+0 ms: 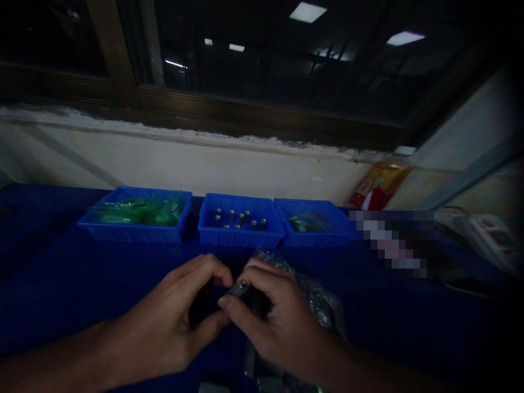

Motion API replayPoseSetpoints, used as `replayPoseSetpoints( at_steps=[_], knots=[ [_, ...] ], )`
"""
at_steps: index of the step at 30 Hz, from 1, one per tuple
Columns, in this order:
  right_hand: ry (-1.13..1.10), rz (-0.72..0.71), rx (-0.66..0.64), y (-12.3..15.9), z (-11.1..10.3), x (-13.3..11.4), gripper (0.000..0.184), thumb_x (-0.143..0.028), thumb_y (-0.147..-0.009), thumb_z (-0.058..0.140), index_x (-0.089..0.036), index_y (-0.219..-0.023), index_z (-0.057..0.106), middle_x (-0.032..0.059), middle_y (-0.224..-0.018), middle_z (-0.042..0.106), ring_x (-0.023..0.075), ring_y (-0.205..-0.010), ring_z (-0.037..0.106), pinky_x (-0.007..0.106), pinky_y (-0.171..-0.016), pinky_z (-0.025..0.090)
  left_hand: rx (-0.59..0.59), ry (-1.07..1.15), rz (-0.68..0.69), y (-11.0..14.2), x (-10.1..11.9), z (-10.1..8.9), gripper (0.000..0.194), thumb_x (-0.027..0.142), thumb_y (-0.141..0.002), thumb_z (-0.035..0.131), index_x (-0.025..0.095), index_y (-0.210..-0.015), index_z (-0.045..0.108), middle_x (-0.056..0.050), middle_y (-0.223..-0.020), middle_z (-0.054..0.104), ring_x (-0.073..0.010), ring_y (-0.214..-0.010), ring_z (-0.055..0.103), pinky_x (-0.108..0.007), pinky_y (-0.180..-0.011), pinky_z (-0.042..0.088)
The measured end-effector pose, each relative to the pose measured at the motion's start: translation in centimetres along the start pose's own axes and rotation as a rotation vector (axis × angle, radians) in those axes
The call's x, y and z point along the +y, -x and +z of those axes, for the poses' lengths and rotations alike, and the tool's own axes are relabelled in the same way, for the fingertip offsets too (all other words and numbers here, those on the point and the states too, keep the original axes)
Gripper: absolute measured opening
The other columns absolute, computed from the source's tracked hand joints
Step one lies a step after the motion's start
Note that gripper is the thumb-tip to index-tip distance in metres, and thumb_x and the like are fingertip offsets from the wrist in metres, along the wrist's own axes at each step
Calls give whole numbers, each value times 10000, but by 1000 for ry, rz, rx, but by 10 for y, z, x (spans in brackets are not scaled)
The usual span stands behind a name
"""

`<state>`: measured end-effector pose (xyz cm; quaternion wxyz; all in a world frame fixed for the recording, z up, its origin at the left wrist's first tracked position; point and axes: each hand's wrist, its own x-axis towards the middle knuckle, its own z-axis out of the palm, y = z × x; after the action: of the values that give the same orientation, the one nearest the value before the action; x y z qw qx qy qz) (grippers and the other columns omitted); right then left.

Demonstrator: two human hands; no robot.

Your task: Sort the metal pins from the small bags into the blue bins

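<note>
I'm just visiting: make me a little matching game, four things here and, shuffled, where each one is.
1. Held metal cylinder
2. Green plastic
3. Small upright metal cylinders
4. Red-and-gold packet

A. Middle blue bin
B. By the wall
C. Between left hand and right hand
D. Leftmost blue bin

Pairs: 1-C, 2-D, 3-A, 4-B.

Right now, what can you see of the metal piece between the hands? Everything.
The metal piece is small, silvery-grey and looks cylindrical; its shiny round end shows a dark, apparently hollow centre. It is tilted, that end pointing right and away from the person, over the blue surface. The right hand holds it with thumb and fingers. The left hand's fingertips are close by; I can't tell whether they touch. Its other end is hidden.
</note>
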<state>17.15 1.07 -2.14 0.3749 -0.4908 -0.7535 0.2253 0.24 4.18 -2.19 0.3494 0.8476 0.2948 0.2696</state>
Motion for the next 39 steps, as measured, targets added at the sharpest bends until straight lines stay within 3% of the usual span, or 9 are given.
replayPoseSetpoints(
  at_steps=[6,9,12,17,22,26,32,37,39],
  knots=[
    [50,-13,-54,2,-1,0,212,-290,-805,501,-175,-628,499,-32,-574,451,87,-561,453,242,-528,326,-40,22,-79,-3,-4,0,42,213,-833,473,180,-837,498,17,-749,569,-103,-671,537,-187,-584,413],
    [-8,-2,-31,4,-2,2,84,-261,-804,508,-190,-849,520,-23,-672,518,93,-617,496,236,-565,375,-35,77,-140,-5,-7,-1,124,275,-869,422,179,-883,499,4,-773,581,-115,-695,544,-193,-581,415],
    [-51,-10,39,5,-1,6,320,-187,-782,519,-210,-1086,425,-13,-774,539,96,-669,521,232,-593,415,-51,64,-178,-4,-7,-3,175,307,-883,385,178,-905,502,13,-733,567,-106,-632,521,-185,-529,387],
    [-37,-74,7,3,0,6,124,-126,-798,469,-199,-897,489,-27,-717,531,83,-632,509,219,-575,412,-90,-25,-142,-2,1,-6,192,291,-895,339,180,-883,494,50,-613,474,-82,-512,440,-176,-451,313],
    [33,-65,48,2,-2,2,21,-164,-780,511,-180,-786,500,-20,-703,511,94,-644,492,231,-574,394,-78,-38,-129,-2,5,-6,239,310,-912,293,176,-865,485,37,-656,495,-98,-590,491,-194,-524,367],
    [35,-56,74,1,-3,2,131,-233,-826,478,-170,-713,503,-26,-666,470,86,-631,470,225,-559,370,-25,30,-119,-1,0,-3,232,330,-877,406,194,-1065,401,39,-711,523,-95,-584,496,-182,-492,366],
    [35,-63,38,-1,-4,3,264,-269,-856,443,-161,-618,481,-22,-653,448,83,-638,472,230,-568,365,-40,-4,-111,-2,-1,-3,206,343,-889,381,174,-916,494,35,-668,519,-84,-543,455,-180,-460,324],
    [41,-79,36,2,-2,4,96,-270,-816,504,-176,-835,514,-7,-745,523,100,-685,503,240,-596,400,-48,-20,-113,-3,0,-5,250,345,-898,352,166,-852,520,44,-603,478,-86,-524,452,-186,-465,330],
    [54,-97,42,4,-1,4,172,-249,-781,546,-188,-932,491,2,-793,544,110,-702,512,251,-608,415,-39,-16,-122,-4,0,-5,268,347,-901,342,163,-807,512,42,-606,479,-88,-538,468,-186,-479,344]
  ],
)
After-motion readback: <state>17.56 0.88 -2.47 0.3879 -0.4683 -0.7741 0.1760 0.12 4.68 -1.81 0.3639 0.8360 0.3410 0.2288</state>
